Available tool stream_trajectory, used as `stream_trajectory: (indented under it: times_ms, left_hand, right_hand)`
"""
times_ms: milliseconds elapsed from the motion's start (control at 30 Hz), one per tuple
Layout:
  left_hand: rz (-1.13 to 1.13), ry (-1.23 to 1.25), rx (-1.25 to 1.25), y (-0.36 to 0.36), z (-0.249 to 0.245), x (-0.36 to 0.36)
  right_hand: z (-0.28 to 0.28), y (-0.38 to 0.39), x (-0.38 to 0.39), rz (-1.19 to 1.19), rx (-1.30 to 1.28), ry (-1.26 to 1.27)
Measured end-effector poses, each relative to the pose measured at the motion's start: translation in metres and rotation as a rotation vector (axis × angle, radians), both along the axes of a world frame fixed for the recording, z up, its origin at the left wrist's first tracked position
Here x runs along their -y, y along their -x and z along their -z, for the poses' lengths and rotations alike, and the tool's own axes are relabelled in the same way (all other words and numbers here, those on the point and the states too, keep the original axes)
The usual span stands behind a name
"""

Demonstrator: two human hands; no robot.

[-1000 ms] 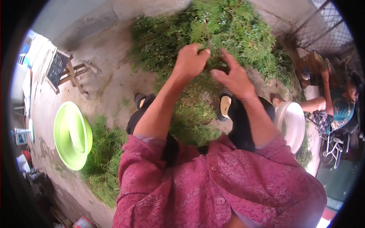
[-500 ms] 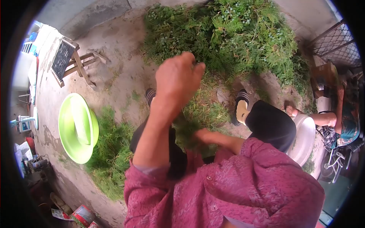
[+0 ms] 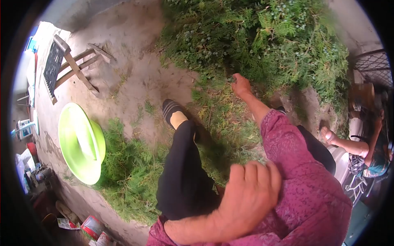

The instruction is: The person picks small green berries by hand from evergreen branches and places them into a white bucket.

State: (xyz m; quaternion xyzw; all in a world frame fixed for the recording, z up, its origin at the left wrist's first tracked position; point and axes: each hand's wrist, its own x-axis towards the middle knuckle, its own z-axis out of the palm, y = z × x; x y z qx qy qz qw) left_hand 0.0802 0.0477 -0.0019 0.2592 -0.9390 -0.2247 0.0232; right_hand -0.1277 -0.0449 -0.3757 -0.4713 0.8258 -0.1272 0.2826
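Low in the frame, my left hand (image 3: 251,196) is closed with its fingers curled and its back towards the camera; anything inside it is hidden. My right hand (image 3: 242,86) reaches forward to the near edge of a large pile of green conifer branches (image 3: 254,41). Its fingers are drawn together beside the foliage, and what they hold, if anything, is too small to make out. Loose green sprigs (image 3: 217,119) lie on the ground between my feet. A second heap of cut greenery (image 3: 127,164) is left of my legs.
A lime-green basin (image 3: 76,147) stands tilted against the left heap. Beyond it is a wooden folding stool (image 3: 72,65). At the right sits another person, whose bare leg (image 3: 351,145) shows near a pale, rounded object (image 3: 338,162). Red-and-white containers (image 3: 92,227) are at the lower left.
My left hand has come down and back from its raised place over the pile. My right hand has moved forward from between my knees to the branches. The view has shifted.
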Motion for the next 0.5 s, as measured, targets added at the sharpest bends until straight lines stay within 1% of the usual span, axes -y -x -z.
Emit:
stream_trajectory:
  times_ms: [33, 67, 133, 167, 267, 333, 400, 467, 500]
  left_hand:
    - [0.005, -0.003, -0.044, -0.002, -0.001, 0.003]
    - [-0.002, -0.015, -0.039, -0.004, -0.004, 0.005]
    - [-0.126, 0.015, -0.199, -0.003, -0.006, 0.007]
    - [-0.145, 0.131, -0.228, -0.003, 0.003, 0.008]
    - [-0.222, 0.162, -0.187, -0.004, 0.004, 0.015]
    - [-0.236, 0.139, -0.171, -0.004, 0.002, 0.013]
    - [-0.249, 0.115, -0.166, -0.004, 0.001, 0.012]
    - [-0.245, 0.155, -0.196, -0.005, 0.001, 0.012]
    - [-0.246, 0.156, -0.202, -0.005, 0.001, 0.011]
  right_hand:
    - [0.008, 0.000, 0.006, -0.023, -0.039, 0.042]
    - [0.015, -0.001, 0.011, -0.030, -0.034, 0.030]
    - [0.013, -0.005, 0.017, -0.091, -0.042, -0.033]
    - [0.014, -0.007, 0.017, -0.098, -0.035, -0.044]
    - [0.014, -0.012, 0.027, -0.088, -0.058, -0.046]
    - [0.009, -0.009, 0.031, -0.045, -0.019, -0.132]
    - [0.022, -0.002, 0.032, -0.014, -0.005, -0.147]
    - [0.030, 0.009, 0.031, 0.015, 0.005, -0.157]
    - [0.023, 0.012, 0.027, 0.354, 0.653, -0.148]
